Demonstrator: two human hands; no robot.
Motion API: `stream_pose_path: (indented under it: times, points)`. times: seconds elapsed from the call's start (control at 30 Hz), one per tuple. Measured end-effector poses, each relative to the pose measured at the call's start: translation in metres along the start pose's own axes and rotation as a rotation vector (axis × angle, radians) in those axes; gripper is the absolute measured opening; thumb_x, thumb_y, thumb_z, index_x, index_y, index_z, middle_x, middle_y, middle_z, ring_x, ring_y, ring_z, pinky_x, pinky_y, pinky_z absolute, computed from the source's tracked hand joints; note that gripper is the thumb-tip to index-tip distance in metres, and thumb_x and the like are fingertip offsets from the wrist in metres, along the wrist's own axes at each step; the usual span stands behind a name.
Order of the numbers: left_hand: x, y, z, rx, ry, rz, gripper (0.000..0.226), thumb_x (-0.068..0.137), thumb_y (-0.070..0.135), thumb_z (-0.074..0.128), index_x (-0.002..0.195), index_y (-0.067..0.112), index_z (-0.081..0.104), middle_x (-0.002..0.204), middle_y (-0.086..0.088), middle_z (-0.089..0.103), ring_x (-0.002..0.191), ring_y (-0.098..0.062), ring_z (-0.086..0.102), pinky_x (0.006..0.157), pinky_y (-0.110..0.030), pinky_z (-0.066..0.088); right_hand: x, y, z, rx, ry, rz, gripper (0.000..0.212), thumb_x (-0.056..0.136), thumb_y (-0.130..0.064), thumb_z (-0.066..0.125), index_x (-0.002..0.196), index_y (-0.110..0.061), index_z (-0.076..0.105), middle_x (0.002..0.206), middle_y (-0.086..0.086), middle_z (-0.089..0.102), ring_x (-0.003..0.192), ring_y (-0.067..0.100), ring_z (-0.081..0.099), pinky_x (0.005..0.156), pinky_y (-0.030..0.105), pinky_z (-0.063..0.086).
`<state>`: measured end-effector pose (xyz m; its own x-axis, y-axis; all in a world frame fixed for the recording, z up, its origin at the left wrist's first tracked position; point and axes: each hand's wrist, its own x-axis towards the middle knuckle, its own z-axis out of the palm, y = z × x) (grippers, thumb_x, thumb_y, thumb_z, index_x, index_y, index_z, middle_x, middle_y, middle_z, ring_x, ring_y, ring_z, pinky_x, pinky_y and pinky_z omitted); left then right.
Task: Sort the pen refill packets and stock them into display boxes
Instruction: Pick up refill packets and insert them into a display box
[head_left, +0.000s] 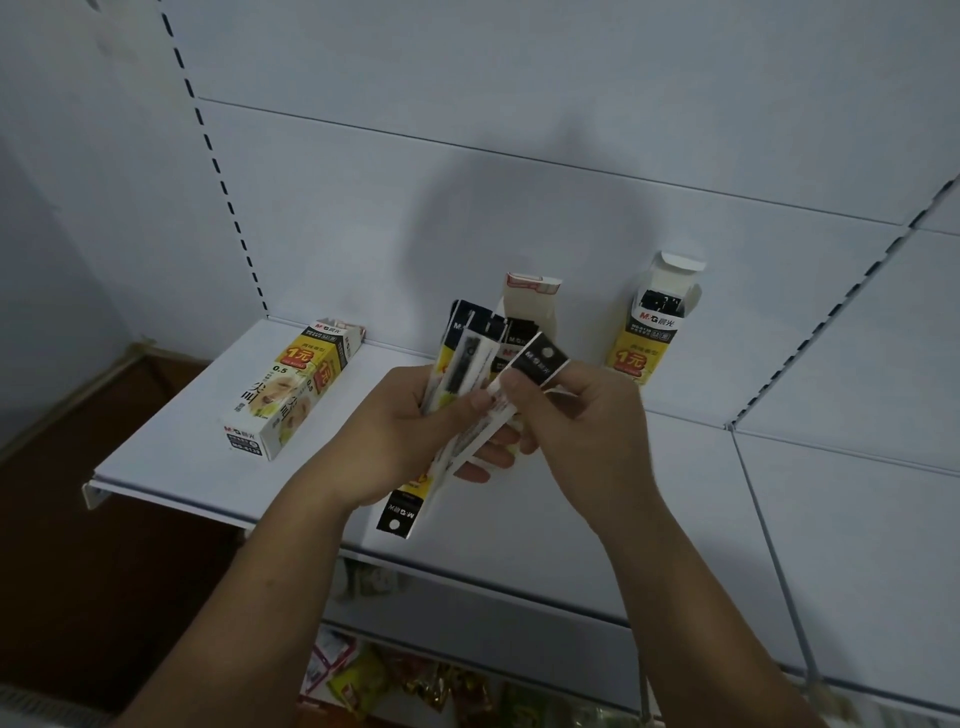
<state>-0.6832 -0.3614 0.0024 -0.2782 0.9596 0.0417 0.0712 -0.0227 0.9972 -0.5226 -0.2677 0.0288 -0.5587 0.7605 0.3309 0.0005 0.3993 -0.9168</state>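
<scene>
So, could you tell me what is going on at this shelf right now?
A person is sorting pen refill packets at a white shelf. The left hand grips a fanned bunch of packets, and the right hand pinches one black-topped packet at its top. One display box lies flat on the left; a middle box and a right box stand open at the back.
</scene>
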Motion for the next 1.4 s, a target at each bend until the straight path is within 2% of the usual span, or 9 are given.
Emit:
stream_pose_path:
  times: [0.17,0.3,0.4,0.5,0.73,0.83,0.93,1.2,1.4]
  points:
    - [0.002,0.002,-0.004,-0.033,0.123,0.027,0.031,0.099,0.033,0.057,0.112,0.011,0.074,0.100,-0.009,0.082,0.087,-0.031,0.080,0.069,-0.042,0.067,0.015,-0.020,-0.030,0.070,0.250,-0.163,0.015,0.102,-0.014,0.065,0.089,-0.009,0.072,0.069,-0.002,0.074,0.053,0.014,0.068,0.047,0.024,0.048]
    - [0.006,-0.002,-0.008,0.075,0.277,0.078,0.026,0.105,0.033,0.056,0.101,0.012,0.072,0.065,-0.002,0.067,0.047,-0.019,0.058,0.045,-0.028,0.046,0.038,-0.041,-0.057,0.038,0.415,-0.314,0.018,0.104,-0.016,0.064,0.095,-0.002,0.070,0.073,-0.007,0.073,0.061,0.017,0.072,0.052,0.027,0.054]
    - [0.009,-0.009,-0.011,-0.054,0.245,0.060,0.030,0.102,0.037,0.057,0.104,0.010,0.071,0.061,0.002,0.041,0.047,-0.014,0.034,0.046,-0.026,0.028,0.053,-0.043,-0.059,-0.020,0.369,-0.320,0.019,0.104,-0.018,0.064,0.098,-0.001,0.070,0.079,0.001,0.073,0.063,0.018,0.073,0.054,0.030,0.055]
    - [0.010,-0.010,-0.012,-0.285,0.121,0.008,0.026,0.106,0.028,0.058,0.121,0.009,0.068,0.070,0.000,0.040,0.050,-0.015,0.031,0.049,-0.026,0.026,0.062,-0.037,-0.051,-0.164,0.231,-0.264,0.013,0.103,-0.021,0.065,0.096,-0.011,0.071,0.077,0.000,0.073,0.063,0.013,0.071,0.056,0.025,0.055]
    - [0.010,-0.007,-0.011,-0.409,0.050,-0.010,0.040,0.096,0.020,0.049,0.132,0.006,0.064,0.080,-0.006,0.056,0.050,-0.016,0.036,0.050,-0.026,0.031,0.068,-0.013,-0.033,-0.513,-0.055,-0.187,0.021,0.092,-0.034,0.077,0.112,-0.028,0.071,0.092,-0.016,0.069,0.066,0.004,0.056,0.062,0.010,0.041]
    - [0.005,-0.004,-0.011,-0.246,0.071,0.042,0.029,0.111,0.017,0.045,0.127,0.005,0.067,0.087,-0.014,0.069,0.047,-0.019,0.041,0.050,-0.027,0.035,0.063,-0.007,-0.033,-0.461,0.031,-0.191,0.041,0.087,-0.033,0.082,0.124,-0.031,0.065,0.106,-0.017,0.064,0.071,0.007,0.056,0.064,0.011,0.045]
    - [0.001,0.004,-0.008,-0.112,0.053,0.078,0.034,0.110,0.025,0.044,0.120,0.004,0.069,0.098,-0.018,0.078,0.047,-0.025,0.058,0.048,-0.030,0.046,0.052,-0.012,-0.031,-0.395,0.173,-0.288,0.024,0.092,-0.030,0.078,0.113,-0.024,0.067,0.103,-0.009,0.064,0.070,0.013,0.058,0.062,0.015,0.047]
    - [0.006,0.013,0.009,0.043,-0.056,0.100,0.038,0.103,0.038,0.051,0.097,0.010,0.076,0.092,-0.015,0.080,0.063,-0.035,0.077,0.047,-0.030,0.054,0.021,-0.008,-0.012,-0.071,-0.067,-0.058,0.014,0.091,-0.022,0.079,0.103,-0.016,0.075,0.081,-0.008,0.075,0.064,0.010,0.071,0.055,0.018,0.052]
    - [0.011,0.007,0.009,0.016,-0.032,0.073,0.031,0.103,0.033,0.056,0.101,0.009,0.074,0.090,-0.015,0.080,0.059,-0.033,0.075,0.047,-0.030,0.053,0.024,-0.002,-0.026,0.044,0.017,-0.018,0.006,0.094,-0.011,0.074,0.093,-0.006,0.078,0.071,-0.001,0.075,0.052,0.005,0.062,0.051,0.015,0.045]
